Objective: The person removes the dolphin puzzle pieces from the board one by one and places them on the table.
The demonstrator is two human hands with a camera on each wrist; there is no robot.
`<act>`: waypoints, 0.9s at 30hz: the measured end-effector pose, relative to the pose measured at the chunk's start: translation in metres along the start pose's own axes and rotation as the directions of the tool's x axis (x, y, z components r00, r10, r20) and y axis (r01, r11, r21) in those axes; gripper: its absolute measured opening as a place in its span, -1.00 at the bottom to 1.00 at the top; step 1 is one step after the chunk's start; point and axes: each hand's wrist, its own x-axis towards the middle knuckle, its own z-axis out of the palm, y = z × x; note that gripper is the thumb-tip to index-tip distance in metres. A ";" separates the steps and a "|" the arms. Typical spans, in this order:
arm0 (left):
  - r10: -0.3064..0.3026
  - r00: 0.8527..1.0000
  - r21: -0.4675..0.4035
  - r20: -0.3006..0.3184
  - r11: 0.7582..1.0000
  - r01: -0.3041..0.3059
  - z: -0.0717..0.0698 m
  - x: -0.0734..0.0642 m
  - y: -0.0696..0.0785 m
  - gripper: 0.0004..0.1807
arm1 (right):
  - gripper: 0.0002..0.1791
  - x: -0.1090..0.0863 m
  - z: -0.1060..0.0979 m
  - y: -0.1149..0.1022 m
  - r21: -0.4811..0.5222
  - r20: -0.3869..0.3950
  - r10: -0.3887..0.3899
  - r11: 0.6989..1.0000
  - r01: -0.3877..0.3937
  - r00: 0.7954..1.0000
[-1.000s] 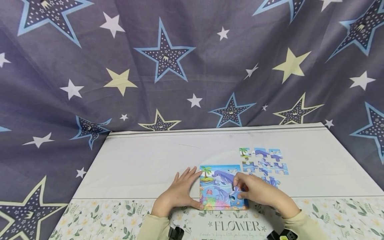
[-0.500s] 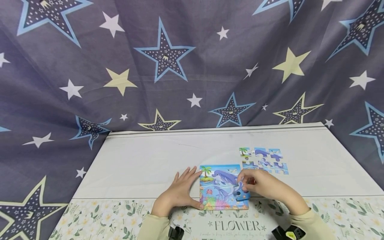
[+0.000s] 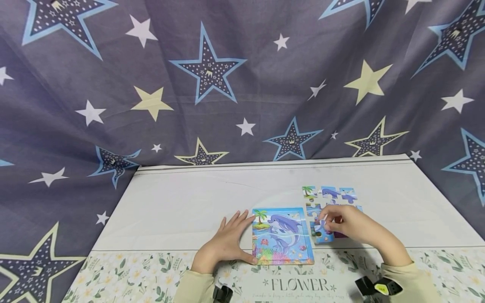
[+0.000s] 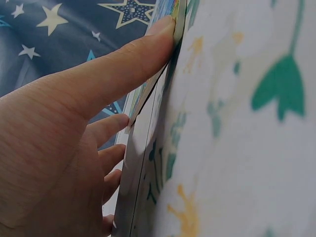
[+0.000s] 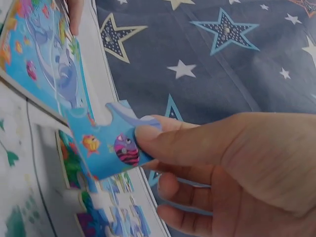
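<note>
A square dolphin picture board [image 3: 284,235], with a palm, a crab and coral on it, lies flat at the middle of the table. At its left side my left hand [image 3: 226,242] is spread on the table, the thumb [image 4: 153,42] touching the board's near left corner. To the right of the board, my right hand [image 3: 350,223] pinches a jigsaw piece [image 5: 106,148] between thumb and fingers. That blue piece shows a yellow fish and a pink-striped fish. It hangs over the loose pieces, several of which the hand hides in the head view.
Loose jigsaw pieces [image 3: 329,192] lie in rows right of the board. The table cover [image 3: 189,202] is white at the back and floral along the front. A star-patterned curtain [image 3: 242,84] stands behind the table and at both sides.
My right hand has lifted the fish piece off the board and carried it rightward over the loose pieces. The board's lower right part is now uncovered. My left hand stays still.
</note>
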 end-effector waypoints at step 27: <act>-0.002 1.000 0.010 0.002 1.000 0.002 0.001 0.000 -0.001 0.27 | -0.85 -0.031 -0.035 0.033 -0.049 -0.104 0.072 0.996 -0.077 0.992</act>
